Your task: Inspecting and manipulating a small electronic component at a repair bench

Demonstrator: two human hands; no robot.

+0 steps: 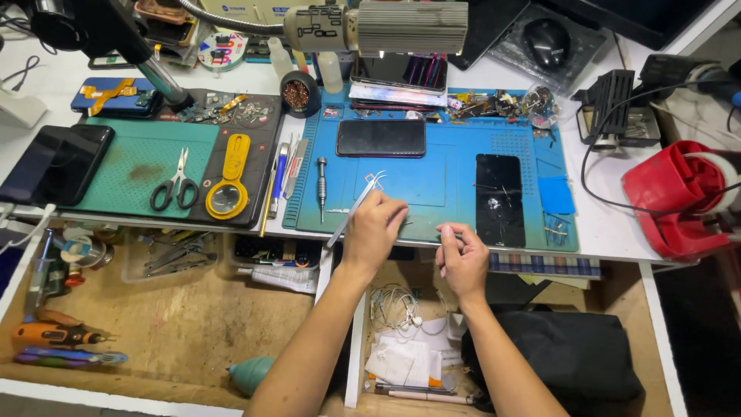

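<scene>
The left hand (374,228) grips metal tweezers (353,207) at the near edge of the blue mat (432,185), tips pointing away toward the dark phone (380,137) at the mat's far side. The right hand (463,259) pinches something too small to make out, just right of the tweezers. Steady both wrists on the counter (617,224) edge, and keep the pinch low over the mat.

Green mat (131,166), left side of bench: scissors (176,185) lie on it, yellow magnifier (229,179) just beside on the dark mat. Dark tablet (54,164) at far left edge. Open drawer below holds an orange-handled tool (54,334) and a teal bulb blower (251,374). Red tape dispenser (679,199) at right. Computer mouse (546,42) at top, on its pad. Black bag (575,359) lower right.
</scene>
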